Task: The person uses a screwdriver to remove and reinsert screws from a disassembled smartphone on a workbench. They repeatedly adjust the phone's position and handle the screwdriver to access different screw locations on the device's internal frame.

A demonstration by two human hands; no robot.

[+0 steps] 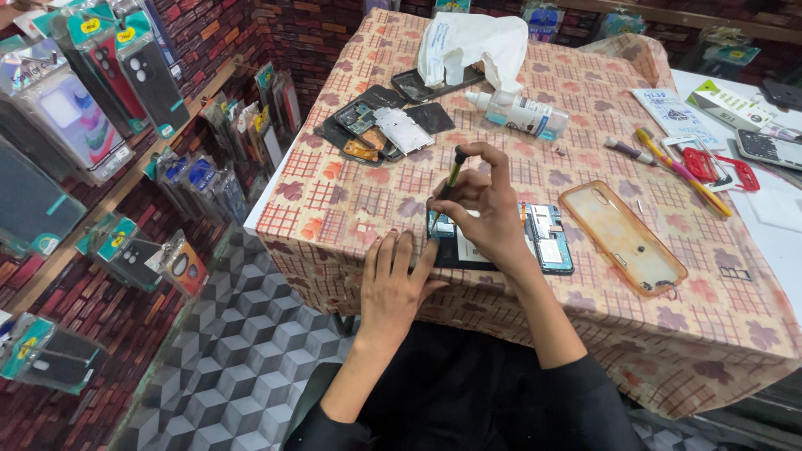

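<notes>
The right hand (489, 209) is bent at the wrist, its fingers pinched around a thin screwdriver with black and yellow handle (449, 185), the tip down on the opened smartphone with blue circuit board (547, 240). The left hand (394, 280) lies flat with fingers spread, pressing the phone's near end on the table with checked floral cloth (351, 200).

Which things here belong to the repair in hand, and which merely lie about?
In use: opened phone; screwdriver, held by right hand; left hand steadying the phone.

Lying about: clear phone case; glue bottle; white cloth; dismantled phone parts; red tool.
</notes>
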